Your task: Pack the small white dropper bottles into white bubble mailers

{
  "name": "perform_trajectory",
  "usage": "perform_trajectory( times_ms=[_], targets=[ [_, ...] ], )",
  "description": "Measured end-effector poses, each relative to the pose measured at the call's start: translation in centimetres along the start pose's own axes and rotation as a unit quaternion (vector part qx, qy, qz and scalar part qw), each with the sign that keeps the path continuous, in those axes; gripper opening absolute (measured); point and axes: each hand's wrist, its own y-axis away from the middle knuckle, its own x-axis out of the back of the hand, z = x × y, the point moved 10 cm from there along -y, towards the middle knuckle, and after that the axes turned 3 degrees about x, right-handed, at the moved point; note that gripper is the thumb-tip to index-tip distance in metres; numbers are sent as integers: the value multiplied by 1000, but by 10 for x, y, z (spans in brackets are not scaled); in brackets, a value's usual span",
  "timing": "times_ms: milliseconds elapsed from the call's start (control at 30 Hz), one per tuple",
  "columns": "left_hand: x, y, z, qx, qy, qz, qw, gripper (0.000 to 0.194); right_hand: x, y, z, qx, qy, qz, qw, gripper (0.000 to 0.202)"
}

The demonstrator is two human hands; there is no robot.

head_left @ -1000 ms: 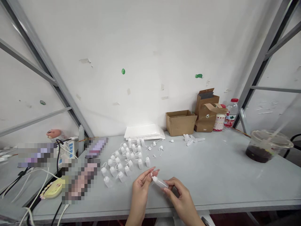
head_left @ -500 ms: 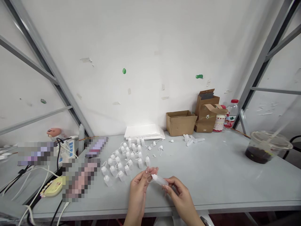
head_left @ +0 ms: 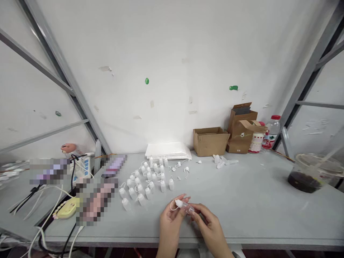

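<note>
Two bare hands meet over the near edge of a gray table (head_left: 255, 204), the left hand (head_left: 170, 223) and the right hand (head_left: 210, 225) both closed on one small translucent bottle (head_left: 189, 209). It lies tilted between them, its white cap (head_left: 178, 203) toward the left hand and its base in the right hand's fingers; a thin strap (head_left: 172, 206) loops from the cap over the left fingers. Beyond the left hand and to its left, small bottles (head_left: 141, 199) stand upright in a loose cluster. Straight beyond the hands lie loose caps (head_left: 186, 170), some with straps, and behind those, near the wall, a stack of white paper (head_left: 168, 150). Beyond the right hand, translucent pieces (head_left: 220, 165) lie in a small heap before an open carton (head_left: 211, 144), with a brown bag (head_left: 238, 141) just beside it and a red-capped bottle (head_left: 272, 129) farther right. Well to the right hand's right sits a clear cup (head_left: 305, 181) of dark liquid. Well left of the left hand are a yellow case (head_left: 68, 209), a power strip (head_left: 82, 169), cables (head_left: 72, 179) and pixelated rectangles (head_left: 98, 200).
</note>
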Motion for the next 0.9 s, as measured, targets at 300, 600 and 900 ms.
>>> perform_trajectory(
  times_ms=[300, 600, 900],
  targets=[
    [77, -6, 53, -133, -370, 209, 895, 32, 0, -1, -1, -15, 18, 4, 1000, 35],
    [88, -25, 45, -137, -366, 239, 889, 36, -3, -1, -2, -7, 40, -5, 999, 34],
    [84, -3, 56, -197, -415, 252, 851, 41, -5, 1, -2, -8, 42, -12, 999, 32]
  ],
)
